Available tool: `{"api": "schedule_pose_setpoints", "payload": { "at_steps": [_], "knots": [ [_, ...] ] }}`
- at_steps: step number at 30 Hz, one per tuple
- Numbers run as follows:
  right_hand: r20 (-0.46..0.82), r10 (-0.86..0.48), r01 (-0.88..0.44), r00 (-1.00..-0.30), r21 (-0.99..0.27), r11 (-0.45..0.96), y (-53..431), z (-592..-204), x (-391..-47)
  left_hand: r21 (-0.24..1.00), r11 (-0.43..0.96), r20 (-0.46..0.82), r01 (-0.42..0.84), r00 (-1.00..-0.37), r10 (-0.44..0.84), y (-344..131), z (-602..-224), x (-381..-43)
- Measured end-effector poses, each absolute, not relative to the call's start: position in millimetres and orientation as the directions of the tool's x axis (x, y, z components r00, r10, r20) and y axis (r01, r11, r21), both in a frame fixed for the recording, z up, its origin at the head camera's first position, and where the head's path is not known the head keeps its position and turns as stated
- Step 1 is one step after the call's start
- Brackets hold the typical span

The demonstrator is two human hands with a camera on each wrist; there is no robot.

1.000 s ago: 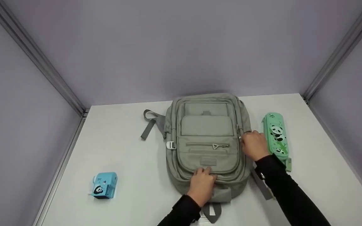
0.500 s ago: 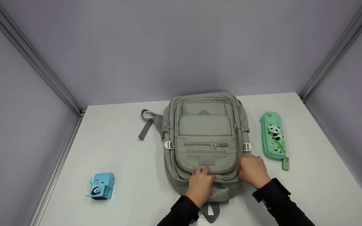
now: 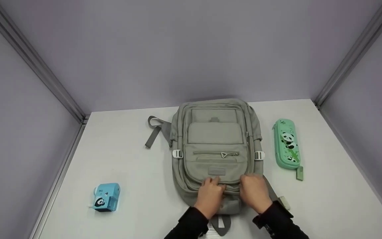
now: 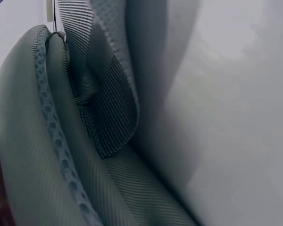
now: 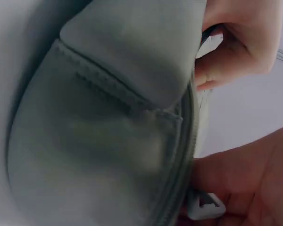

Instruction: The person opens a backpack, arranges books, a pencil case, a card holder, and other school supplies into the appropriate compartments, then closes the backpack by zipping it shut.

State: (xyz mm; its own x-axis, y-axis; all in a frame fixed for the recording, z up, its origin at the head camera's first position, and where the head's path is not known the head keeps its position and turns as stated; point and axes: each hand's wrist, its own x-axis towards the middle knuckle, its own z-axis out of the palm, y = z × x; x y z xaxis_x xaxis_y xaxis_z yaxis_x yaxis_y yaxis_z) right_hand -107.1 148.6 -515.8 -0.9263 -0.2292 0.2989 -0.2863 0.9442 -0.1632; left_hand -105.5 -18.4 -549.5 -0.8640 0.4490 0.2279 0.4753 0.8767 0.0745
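A grey-green backpack lies front side up on the white table, its carry-handle end nearest me. My left hand grips the edge of the bag close by the handle. My right hand, at the lower right corner of the bag, pinches a zipper pull on the curved zipper. In the right wrist view the zipper pull shows as a light loop beside the right hand's fingers, and the left hand holds the bag's edge above. The left wrist view is mostly a padded strap, with fingers just at the left border.
A green panda pencil case lies on the table to the right of the bag. At the left stands a blue panda pencil sharpener. A loose strap sticks out from the bag's left side. Grey walls enclose the table.
My right hand has slid from the bag's right side down and around to the near corner along the zipper, uncovering the white buckle. My left hand has stayed at the near edge.
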Motion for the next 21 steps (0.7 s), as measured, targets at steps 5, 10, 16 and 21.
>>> {"api": "schedule_pose_setpoints", "payload": {
  "at_steps": [5, 10, 16, 21],
  "knots": [
    [0.208, -0.091, -0.166, -0.974, -0.380, 0.910, 150.1, -519.8, -103.4, 0.243, 0.831, 0.071, 0.499, -0.864, 0.498, -27.6, -537.4, -111.9],
    [0.185, -0.053, -0.135, -0.981, -0.466, 0.875, 156.1, -522.1, -98.1, 0.298, 0.810, -0.003, 0.505, -0.848, 0.530, -33.3, -527.4, -118.0],
    [0.237, -0.122, -0.227, -0.964, -0.491, 0.841, 163.2, -527.8, -99.6, 0.326, 0.816, -0.043, 0.478, -0.854, 0.518, -30.7, -525.7, -120.8],
    [0.124, -0.131, -0.178, -0.984, -0.548, 0.817, 170.3, -527.2, -101.7, 0.339, 0.813, -0.039, 0.474, -0.856, 0.516, -28.9, -526.7, -119.3]
  ]
}}
